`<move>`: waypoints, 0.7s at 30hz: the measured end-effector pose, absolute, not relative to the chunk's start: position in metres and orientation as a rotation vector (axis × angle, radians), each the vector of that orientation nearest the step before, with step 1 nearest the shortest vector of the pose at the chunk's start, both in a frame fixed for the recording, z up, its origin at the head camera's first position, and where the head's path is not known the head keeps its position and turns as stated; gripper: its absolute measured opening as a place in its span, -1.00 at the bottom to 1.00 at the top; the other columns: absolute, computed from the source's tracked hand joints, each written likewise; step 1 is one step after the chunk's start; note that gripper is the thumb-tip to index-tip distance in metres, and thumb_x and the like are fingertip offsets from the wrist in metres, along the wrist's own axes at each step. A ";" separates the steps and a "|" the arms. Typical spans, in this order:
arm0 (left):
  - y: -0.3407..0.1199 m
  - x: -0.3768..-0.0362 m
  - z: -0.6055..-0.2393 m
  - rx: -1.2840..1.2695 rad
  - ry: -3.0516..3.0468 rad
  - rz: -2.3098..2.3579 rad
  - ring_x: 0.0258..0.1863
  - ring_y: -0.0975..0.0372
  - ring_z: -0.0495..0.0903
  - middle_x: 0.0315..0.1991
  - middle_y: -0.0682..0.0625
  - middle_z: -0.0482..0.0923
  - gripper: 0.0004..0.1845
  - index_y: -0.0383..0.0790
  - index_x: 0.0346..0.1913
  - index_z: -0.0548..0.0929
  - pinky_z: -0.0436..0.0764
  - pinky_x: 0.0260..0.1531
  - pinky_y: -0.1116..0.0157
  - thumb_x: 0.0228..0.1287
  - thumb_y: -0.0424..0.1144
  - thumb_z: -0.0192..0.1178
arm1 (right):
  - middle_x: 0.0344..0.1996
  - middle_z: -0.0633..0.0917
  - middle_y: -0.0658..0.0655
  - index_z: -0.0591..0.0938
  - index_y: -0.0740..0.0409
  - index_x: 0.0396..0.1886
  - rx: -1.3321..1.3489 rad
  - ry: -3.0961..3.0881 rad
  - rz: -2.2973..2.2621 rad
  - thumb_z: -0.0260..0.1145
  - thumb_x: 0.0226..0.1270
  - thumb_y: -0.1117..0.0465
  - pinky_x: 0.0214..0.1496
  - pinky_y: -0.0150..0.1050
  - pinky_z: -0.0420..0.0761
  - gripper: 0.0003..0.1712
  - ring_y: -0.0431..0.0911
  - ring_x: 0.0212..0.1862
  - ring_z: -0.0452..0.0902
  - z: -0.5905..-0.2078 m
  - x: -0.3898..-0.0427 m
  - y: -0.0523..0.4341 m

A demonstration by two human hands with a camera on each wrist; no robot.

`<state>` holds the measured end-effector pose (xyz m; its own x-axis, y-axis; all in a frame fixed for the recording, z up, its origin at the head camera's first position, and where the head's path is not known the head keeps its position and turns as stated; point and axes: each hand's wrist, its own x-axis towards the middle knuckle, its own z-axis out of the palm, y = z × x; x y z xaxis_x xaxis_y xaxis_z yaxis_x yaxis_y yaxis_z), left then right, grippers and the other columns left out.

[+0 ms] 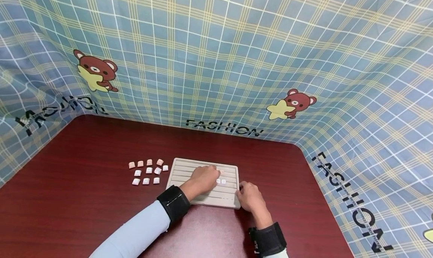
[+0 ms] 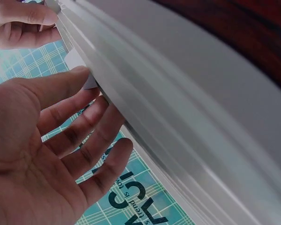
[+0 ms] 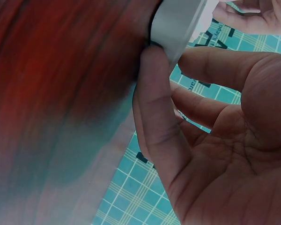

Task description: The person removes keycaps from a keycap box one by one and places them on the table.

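A beige ridged tray (image 1: 211, 200) lies on the table with its long rows running left to right. My left hand (image 1: 203, 180) reaches over its middle. In the left wrist view, the thumb (image 2: 75, 79) and fingers pinch a white keycap (image 2: 90, 83) at a ridge; the fingers partly hide it. Just right of that hand, white keycaps (image 1: 223, 181) sit in a row, and a pale pink keycap (image 1: 221, 172) sits farther back. My right hand (image 1: 251, 196) holds the tray's right edge, thumb at the rim and fingers against the side, in the right wrist view.
Left of the tray, several loose keycaps lie in rough rows on the dark red table (image 1: 84, 183): pinkish keycaps (image 1: 140, 163) at the back, white keycaps (image 1: 146, 181) in front. A plaid cloth (image 1: 189, 62) hangs behind and at both sides of the table.
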<state>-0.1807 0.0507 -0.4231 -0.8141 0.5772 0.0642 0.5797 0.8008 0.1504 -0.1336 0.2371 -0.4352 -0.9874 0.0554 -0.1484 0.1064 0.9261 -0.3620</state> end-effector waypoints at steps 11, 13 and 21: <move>0.050 -0.182 -0.425 -0.965 -2.956 -0.244 -0.32 0.12 0.68 -0.26 -0.01 0.64 -0.88 -0.15 -0.26 0.72 0.62 -0.45 0.19 0.18 -0.21 0.32 | -0.37 0.59 0.11 0.61 0.28 0.05 0.140 2.942 -0.566 0.25 0.35 0.20 -0.22 -0.11 0.54 -0.66 -0.08 -0.32 0.52 -0.437 -0.134 0.237; 0.050 -0.182 -0.425 -0.966 -2.948 -0.235 -0.34 0.12 0.68 -0.28 -0.01 0.64 -0.89 -0.15 -0.27 0.72 0.61 -0.47 0.19 0.17 -0.21 0.32 | -0.37 0.59 0.11 0.60 0.28 0.05 0.141 2.939 -0.564 0.25 0.35 0.20 -0.22 -0.11 0.54 -0.65 -0.07 -0.32 0.52 -0.437 -0.134 0.237; 0.048 -0.182 -0.423 -0.965 -2.931 -0.280 -0.35 0.14 0.68 -0.30 0.01 0.66 -0.91 -0.15 -0.30 0.73 0.59 -0.52 0.21 0.13 -0.29 0.28 | -0.35 0.60 0.11 0.60 0.28 0.05 0.138 2.937 -0.556 0.24 0.36 0.19 -0.19 -0.09 0.55 -0.65 -0.06 -0.29 0.54 -0.435 -0.133 0.238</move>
